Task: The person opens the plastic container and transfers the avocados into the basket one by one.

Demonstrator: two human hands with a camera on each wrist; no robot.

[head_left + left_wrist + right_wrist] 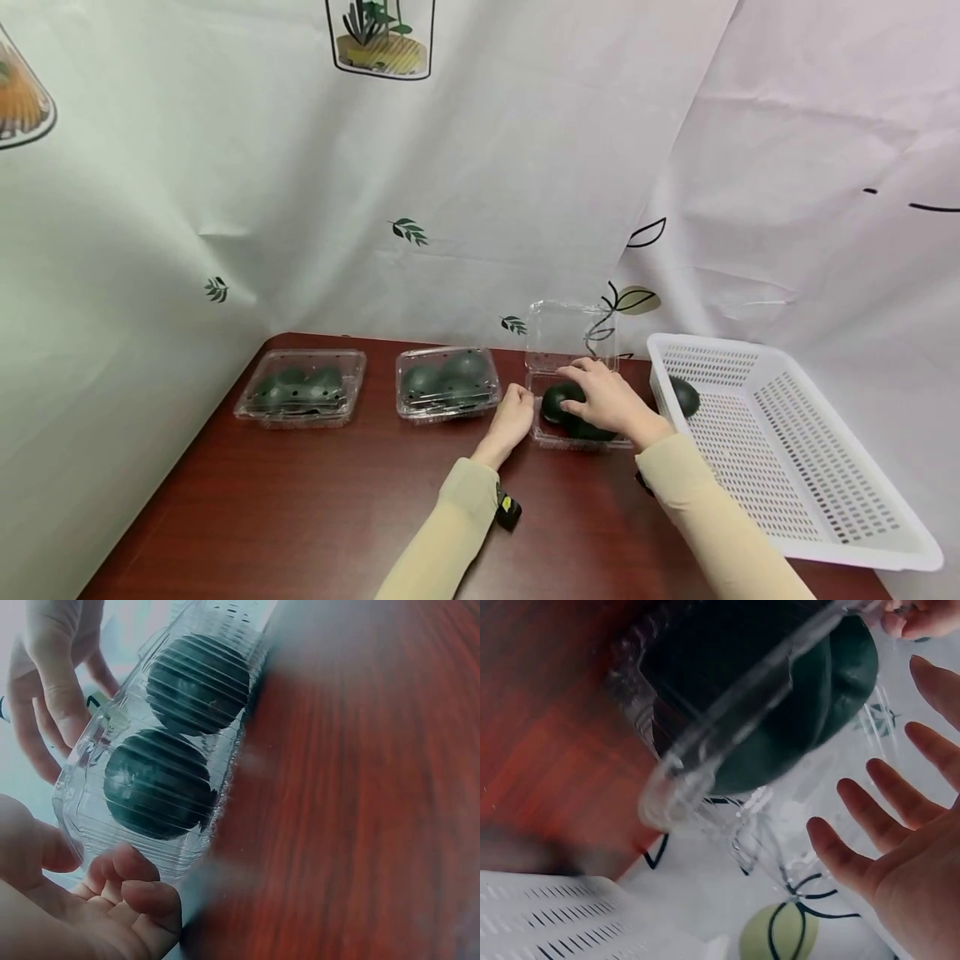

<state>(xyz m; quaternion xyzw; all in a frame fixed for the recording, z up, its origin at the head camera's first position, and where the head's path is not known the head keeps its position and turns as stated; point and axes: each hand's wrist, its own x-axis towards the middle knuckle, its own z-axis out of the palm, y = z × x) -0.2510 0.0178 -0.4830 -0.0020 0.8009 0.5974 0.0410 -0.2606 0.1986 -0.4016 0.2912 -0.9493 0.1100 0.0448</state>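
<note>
A clear plastic clamshell box [551,441] stands with its lid [555,337] raised against the back curtain. Dark green round fruits [553,403] lie inside it; two show through the ribbed wall in the left wrist view. My left hand [512,422] pinches the box's left corner between thumb and curled fingers. Over the fruits hovers my right hand [606,402], its fingers spread and relaxed. The right wrist view shows the right palm [922,889] holding nothing, beside the box and a dark green fruit [810,712].
Two closed clamshells, one at far left [352,363] and one nearer the middle [407,410], hold more dark green fruits. To the right is a white slotted basket [855,462] with one dark fruit [685,397] by its left wall. A printed white curtain [337,167] borders the brown table [300,500].
</note>
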